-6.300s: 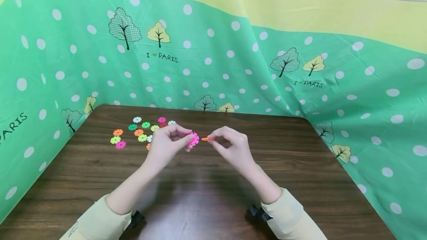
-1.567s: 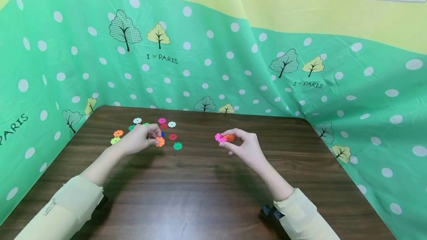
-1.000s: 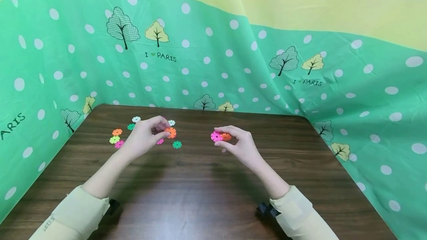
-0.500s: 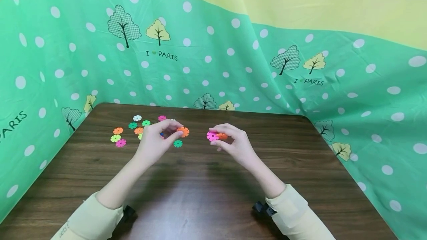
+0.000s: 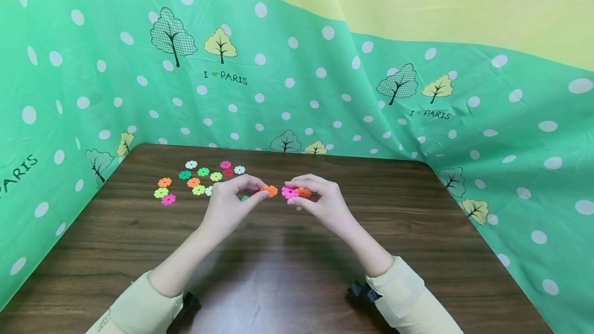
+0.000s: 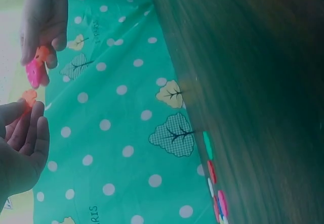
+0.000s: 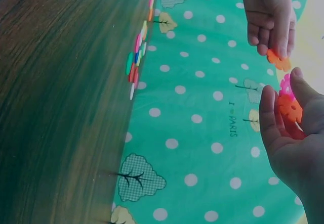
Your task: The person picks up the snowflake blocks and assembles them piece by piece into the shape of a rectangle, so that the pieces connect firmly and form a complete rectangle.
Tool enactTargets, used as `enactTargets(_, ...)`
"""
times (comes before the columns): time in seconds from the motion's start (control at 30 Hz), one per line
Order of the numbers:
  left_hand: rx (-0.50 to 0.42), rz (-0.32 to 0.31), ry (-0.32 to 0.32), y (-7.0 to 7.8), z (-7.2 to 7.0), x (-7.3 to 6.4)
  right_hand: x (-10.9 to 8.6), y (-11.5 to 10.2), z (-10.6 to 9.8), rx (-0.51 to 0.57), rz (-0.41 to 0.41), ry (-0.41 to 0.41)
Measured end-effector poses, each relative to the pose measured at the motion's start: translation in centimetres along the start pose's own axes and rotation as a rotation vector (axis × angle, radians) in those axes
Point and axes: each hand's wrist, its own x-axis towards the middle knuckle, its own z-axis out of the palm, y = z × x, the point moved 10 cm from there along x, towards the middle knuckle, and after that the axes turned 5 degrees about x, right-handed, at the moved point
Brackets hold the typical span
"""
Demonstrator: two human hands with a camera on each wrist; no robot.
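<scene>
Well left of the pink disc (image 5: 290,193), loose discs (image 5: 193,182) in white, green, yellow, orange, pink and red lie flat on the tabletop (image 5: 278,277), some partly hidden by the left hand (image 5: 228,205). Just left of the pink disc and apart from it, that hand pinches an orange disc (image 5: 271,191). The pink disc itself is above the tabletop, grasped by the right hand (image 5: 328,201) together with a second orange disc (image 5: 304,193) touching its right side.

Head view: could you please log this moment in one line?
left hand: pinches orange slotted disc; right hand: holds pink disc and second orange disc; across hands: discs apart; table: loose discs
</scene>
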Motion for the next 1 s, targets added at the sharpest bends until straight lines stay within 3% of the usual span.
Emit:
enactTargets(0.43,-0.005,0.002,-0.007,0.4,0.6,-0.4,-0.1,-0.5,0.8,-0.088,-0.018,-0.035)
enactTargets(1.0,-0.012,0.071,0.055,1.3,0.6,-1.1,-0.5,-1.7,1.0,-0.064,-0.121,-0.032)
